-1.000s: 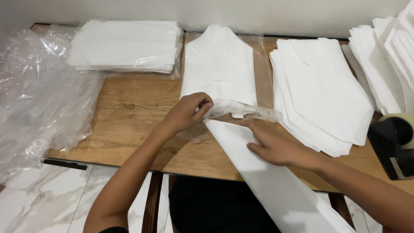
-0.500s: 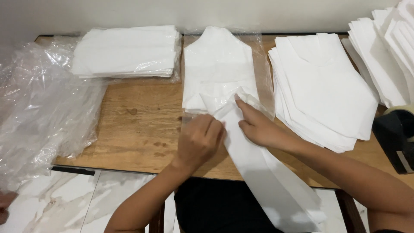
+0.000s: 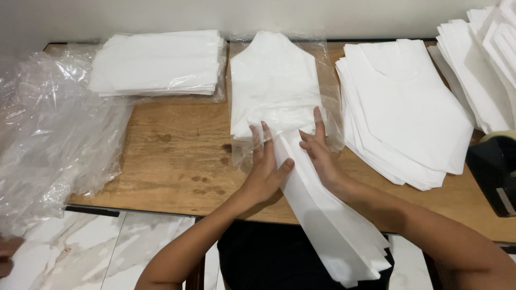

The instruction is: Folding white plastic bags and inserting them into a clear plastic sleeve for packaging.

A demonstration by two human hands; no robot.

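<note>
At your far left a heap of crumpled clear plastic sheeting (image 3: 51,134) spills over the edge of the wooden table (image 3: 172,156), and beyond it sits a flat stack of folded white bags (image 3: 158,64). Your left hand (image 3: 263,169) lies with fingers spread and nearly flat on the mouth of a clear plastic sleeve (image 3: 279,91), thumb hooked against the long bundle of white non-woven bags (image 3: 322,215) that runs from the sleeve down over the table's near edge toward your lap. Your right hand (image 3: 322,156) presses the bundle's upper face, fingers extended, gripping nothing tightly. The bundle looks light, soft and floppy, and likely slick against the film, so hold it across its full width near the sleeve mouth. To the right lie fanned white bags (image 3: 408,107), another pile (image 3: 484,59), and a black tape dispenser (image 3: 494,172).
</note>
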